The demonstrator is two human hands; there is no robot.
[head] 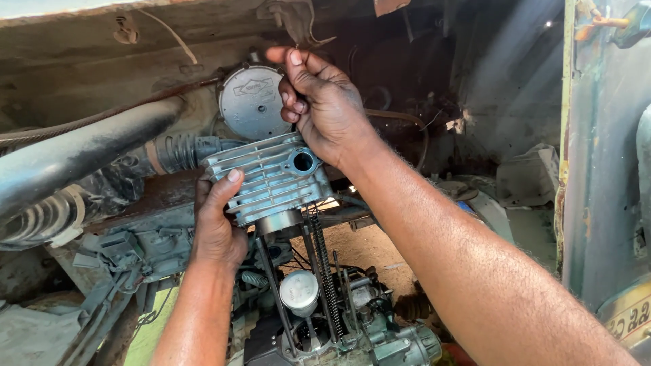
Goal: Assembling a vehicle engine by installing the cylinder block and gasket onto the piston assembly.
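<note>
A finned silver engine cylinder block point(271, 177) is held up over long studs point(278, 298) and a timing chain point(324, 268). My left hand point(215, 224) grips its lower left side, thumb on the fins. My right hand point(322, 108) rests on the block's upper right, near a round port point(303, 161), fingers curled and pinched at its top edge. Below, a piston point(299, 291) stands out of the crankcase point(380, 339).
A round grey metal cover point(249, 102) sits behind the block. A thick black pipe point(74, 152) and ribbed hose point(180, 150) run at left. A rusty vehicle body surrounds the engine, with a painted panel point(603, 169) at right and sandy ground point(366, 247) beneath.
</note>
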